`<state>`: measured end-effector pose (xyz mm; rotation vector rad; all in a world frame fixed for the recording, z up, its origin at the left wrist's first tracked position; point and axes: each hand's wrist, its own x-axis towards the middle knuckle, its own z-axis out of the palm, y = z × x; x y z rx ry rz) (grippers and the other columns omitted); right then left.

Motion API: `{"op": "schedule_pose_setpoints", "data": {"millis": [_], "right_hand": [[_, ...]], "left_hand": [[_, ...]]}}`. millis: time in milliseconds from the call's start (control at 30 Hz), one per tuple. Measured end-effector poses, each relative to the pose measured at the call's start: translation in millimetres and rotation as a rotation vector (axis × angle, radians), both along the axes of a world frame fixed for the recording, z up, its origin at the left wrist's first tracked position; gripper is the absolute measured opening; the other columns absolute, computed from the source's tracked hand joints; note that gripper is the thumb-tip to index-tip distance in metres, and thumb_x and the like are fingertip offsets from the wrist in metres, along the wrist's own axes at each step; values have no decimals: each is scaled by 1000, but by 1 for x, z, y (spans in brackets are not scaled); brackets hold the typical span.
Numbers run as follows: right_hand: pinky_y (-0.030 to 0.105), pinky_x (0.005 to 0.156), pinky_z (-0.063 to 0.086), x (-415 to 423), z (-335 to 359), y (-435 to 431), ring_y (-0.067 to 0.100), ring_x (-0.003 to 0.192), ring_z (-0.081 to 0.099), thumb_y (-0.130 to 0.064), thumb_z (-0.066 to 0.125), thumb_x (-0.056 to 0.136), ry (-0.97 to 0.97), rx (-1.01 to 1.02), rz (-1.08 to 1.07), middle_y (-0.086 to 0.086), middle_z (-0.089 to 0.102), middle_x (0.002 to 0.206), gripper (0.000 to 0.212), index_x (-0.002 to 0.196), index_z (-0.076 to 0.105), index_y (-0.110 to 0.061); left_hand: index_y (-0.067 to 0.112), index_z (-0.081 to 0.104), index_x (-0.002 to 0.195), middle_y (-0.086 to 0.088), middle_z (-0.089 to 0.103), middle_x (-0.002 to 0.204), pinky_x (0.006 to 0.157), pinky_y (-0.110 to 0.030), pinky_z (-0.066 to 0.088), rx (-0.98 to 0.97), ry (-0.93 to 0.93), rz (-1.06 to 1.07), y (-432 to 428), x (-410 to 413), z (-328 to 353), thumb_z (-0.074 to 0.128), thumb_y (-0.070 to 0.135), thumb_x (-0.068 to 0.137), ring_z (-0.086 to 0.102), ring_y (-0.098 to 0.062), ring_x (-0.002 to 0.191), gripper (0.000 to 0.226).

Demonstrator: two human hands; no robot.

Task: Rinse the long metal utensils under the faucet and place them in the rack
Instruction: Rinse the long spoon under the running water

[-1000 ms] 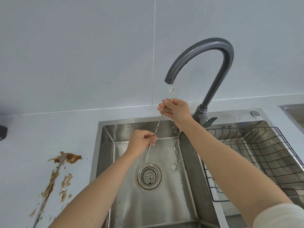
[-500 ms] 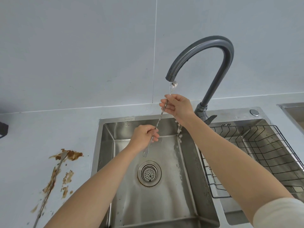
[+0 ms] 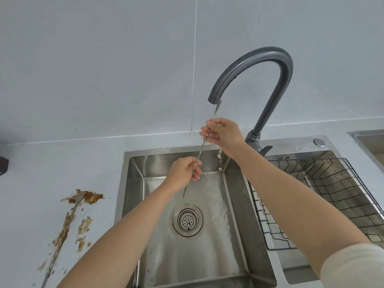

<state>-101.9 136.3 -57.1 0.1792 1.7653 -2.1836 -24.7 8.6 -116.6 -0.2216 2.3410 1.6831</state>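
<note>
Dark object at far left edge, cut off, can't tell what it is. On the left counter lies a second long utensil, spoon end far, stem running near. It's smeared with brown sauce, its near end cut by the bottom edge, stem hard to make out under the mess.

Sink basin: wet floor, water spreading along the right side, round drain strainer in the middle, rust ring around it. Near wall partly cut by the frame.

Left hand over the far part of the basin, fingers curled round the lower stem of the long metal utensil, whose lower tip pokes out below the hand. Stem is twisted and runs up and to the right. Right hand pinches the upper stem, fingers curled, with drops falling below the wrist. The utensil's top end sits right under the spout of the faucet, in the thin stream, blurred there, so its shape is unclear.

Right of the faucet base, a round button on the sink deck. Black wire rack sits in the right basin, its near-left part hidden by the right forearm. Pale sleeve in the near-right corner. Another metal basin at the right edge, mostly cut off.
</note>
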Motion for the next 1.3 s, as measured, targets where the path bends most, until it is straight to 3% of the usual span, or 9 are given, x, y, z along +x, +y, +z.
{"op": "schedule_pose_setpoints", "data": {"millis": [167,300,500,667,867,933,1067,1233,1300], "right_hand": [[23,64,58,-2,-2,-1,8,53,68,-7,50,94,9,-13,-31,9,64,75,13,83,57,-10],[21,65,59,4,-8,-2,8,55,69,2,51,91,-18,-8,25,11,64,79,10,95,56,-6],[24,68,60,5,-2,3,10,61,70,12,53,86,-22,13,144,12,65,85,34,113,53,-9],[25,62,59,3,3,4,12,55,70,2,50,92,-26,66,122,12,64,81,14,99,56,-9],[21,58,59,-1,6,5,8,51,68,0,51,92,13,73,28,11,63,77,13,83,58,-7],[21,58,59,1,5,4,8,50,68,2,52,91,10,59,2,12,63,76,14,81,58,-6],[21,58,59,1,4,1,8,49,67,3,51,91,0,37,-44,12,62,74,16,78,58,-4],[21,59,59,0,5,-1,9,52,68,0,54,91,6,14,-51,13,63,76,15,76,57,-1],[22,62,60,0,5,-2,11,55,69,0,56,90,-5,-5,-52,13,63,76,14,75,56,-2]], "left_hand": [[-8,59,102,-1,55,62,43,-6,45,-16,21,24,0,-1,3,36,-2,96,52,6,35,25],[-8,60,103,-1,55,62,42,-6,45,-1,26,40,-1,-1,7,39,-2,95,52,5,34,23],[-2,60,101,-3,57,64,42,-8,47,47,10,39,0,-1,12,39,-2,96,54,4,35,22],[8,60,89,-1,58,63,46,-12,48,48,34,44,1,-1,16,45,1,94,54,4,36,18],[-7,65,95,3,60,56,53,-19,51,12,59,80,-3,-2,10,56,-2,88,56,4,36,13],[-3,66,90,1,60,58,50,-15,51,-2,63,79,-5,0,9,58,-3,86,57,4,36,9],[21,60,60,10,60,39,66,-36,53,-79,62,92,-10,7,1,65,0,81,57,-5,40,31],[23,54,59,5,58,48,61,-27,47,-142,73,98,-13,18,-4,67,5,80,54,4,38,31],[25,54,58,11,57,36,64,-31,48,-144,58,111,-15,21,-8,67,4,80,57,-8,48,33]]}}
